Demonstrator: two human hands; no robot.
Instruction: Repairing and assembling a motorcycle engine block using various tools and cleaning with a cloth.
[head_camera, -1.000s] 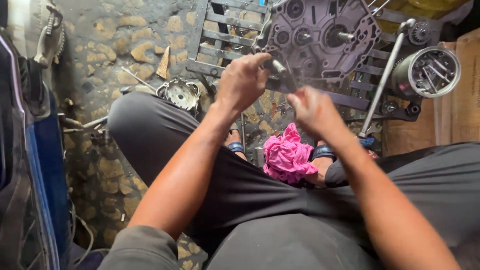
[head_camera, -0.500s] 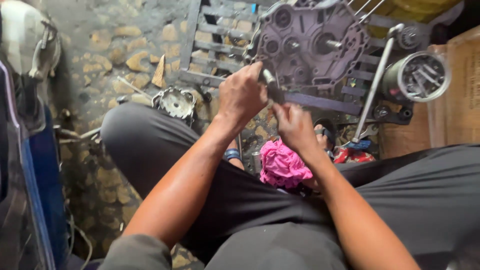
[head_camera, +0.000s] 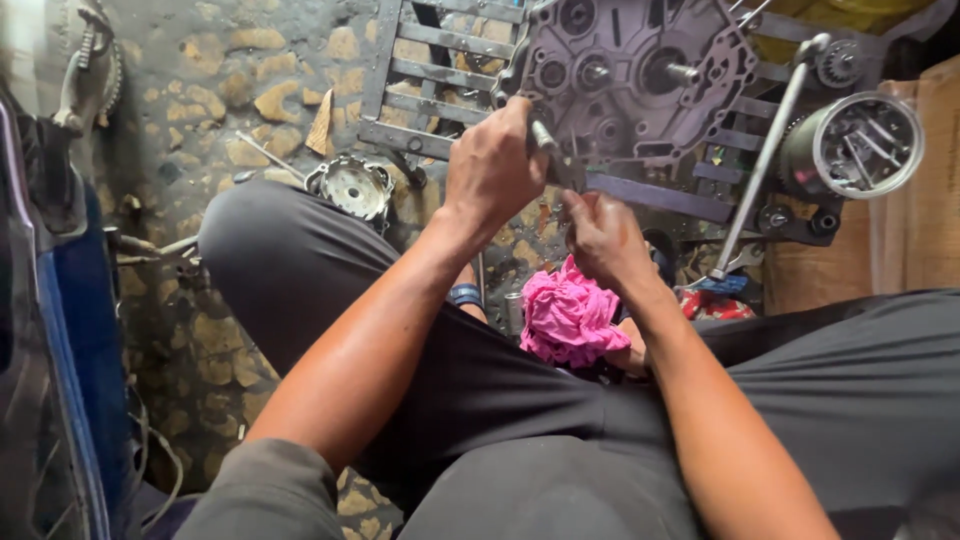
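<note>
The fingers of the left hand are curled shut around the grip of a slim metal tool; its shaft runs out of the fist toward five o'clock. The right hand sits just beside it at four o'clock, fingers pinched closed over the tool's lower end, though what exactly sits under the fingertips cannot be made out. The two hands are nearly touching.

The tool lies directly against the lower edge of a grey engine casing, which stands at one o'clock from the hands, its face showing round bores and short shafts. The casing rests on a metal grate extending to eleven o'clock.

At six o'clock from the hands, between the person's knees, lies a crumpled pink rag. At nine o'clock, beside the left knee, a round metal engine part lies on the stone floor. At three o'clock a long steel bar leans diagonally, and beyond it a cylindrical housing lies with its open end facing up. The person wears dark grey trousers.
</note>
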